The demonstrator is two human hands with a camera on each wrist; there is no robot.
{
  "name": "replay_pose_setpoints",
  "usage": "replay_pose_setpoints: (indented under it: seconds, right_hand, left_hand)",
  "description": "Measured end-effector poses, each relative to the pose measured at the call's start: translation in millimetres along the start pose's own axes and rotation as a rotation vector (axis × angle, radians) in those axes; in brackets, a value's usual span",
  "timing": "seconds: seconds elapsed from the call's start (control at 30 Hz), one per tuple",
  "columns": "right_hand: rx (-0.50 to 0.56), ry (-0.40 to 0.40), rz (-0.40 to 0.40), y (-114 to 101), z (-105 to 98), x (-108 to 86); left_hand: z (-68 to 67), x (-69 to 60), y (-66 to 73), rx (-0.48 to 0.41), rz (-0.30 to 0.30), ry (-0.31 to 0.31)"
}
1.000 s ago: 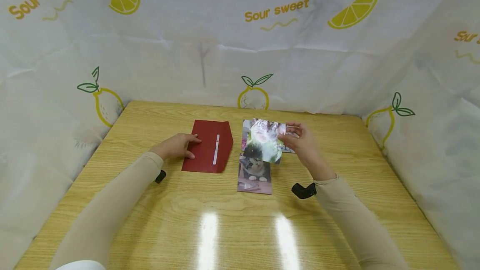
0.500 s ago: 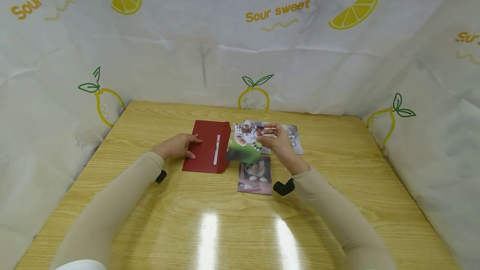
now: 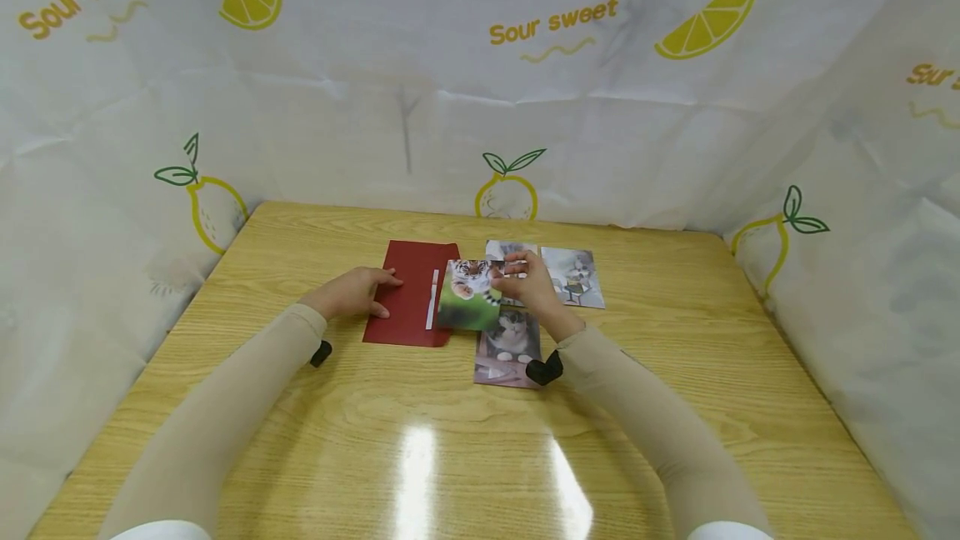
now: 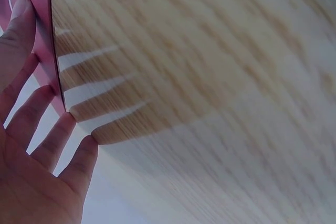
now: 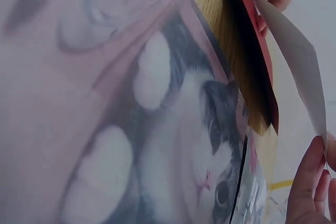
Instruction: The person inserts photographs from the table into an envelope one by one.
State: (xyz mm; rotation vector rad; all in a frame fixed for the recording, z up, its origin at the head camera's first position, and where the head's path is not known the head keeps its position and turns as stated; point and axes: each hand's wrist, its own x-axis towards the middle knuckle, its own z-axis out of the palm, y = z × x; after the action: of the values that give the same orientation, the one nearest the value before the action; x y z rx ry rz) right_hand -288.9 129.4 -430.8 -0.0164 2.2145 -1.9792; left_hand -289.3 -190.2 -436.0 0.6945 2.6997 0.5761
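Observation:
My left hand (image 3: 352, 292) rests with spread fingers on the left side of a red envelope (image 3: 408, 261); in the left wrist view the fingertips touch the envelope's edge (image 4: 44, 30). A white strip (image 3: 432, 302) shows in the envelope's middle. Between thumb and fingers, my right hand (image 3: 534, 286) pinches the right edge of a tiger photo (image 3: 468, 311), held tilted over the envelope's right side and hiding most of its flap. The right wrist view shows this photo's pale back (image 5: 299, 59) above the red paper.
A cat photo (image 3: 498, 369) lies on the wooden table (image 3: 360, 440), below the right hand. Two more photos lie behind: one partly covered (image 3: 510, 249), another at the right (image 3: 573, 273). White lemon-print cloth (image 3: 360, 132) stands around the table's back and sides.
The right hand has carried the tiger photo leftward and slightly lower, from above the other photos to over the envelope. The right-hand photo is uncovered. The left hand stays in place.

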Motion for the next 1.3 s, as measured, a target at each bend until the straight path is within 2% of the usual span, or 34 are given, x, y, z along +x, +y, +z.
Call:
replay_pose_setpoints:
  seconds: [0.47, 1.0, 1.3]
  right_hand:
    - [-0.063, 0.044, 0.026, 6, 13, 3.8]
    - [-0.133, 0.050, 0.070, 2, 16, 3.7]
    - [-0.176, 0.033, 0.081, 1, 18, 5.0]
  left_hand:
    - [1.2, 1.6, -3.9, 0.007, -0.010, -0.005]
    - [1.8, 3.0, -4.9, 0.003, -0.012, -0.009]
    - [-0.1, 1.3, -2.2, 0.006, 0.010, -0.005]
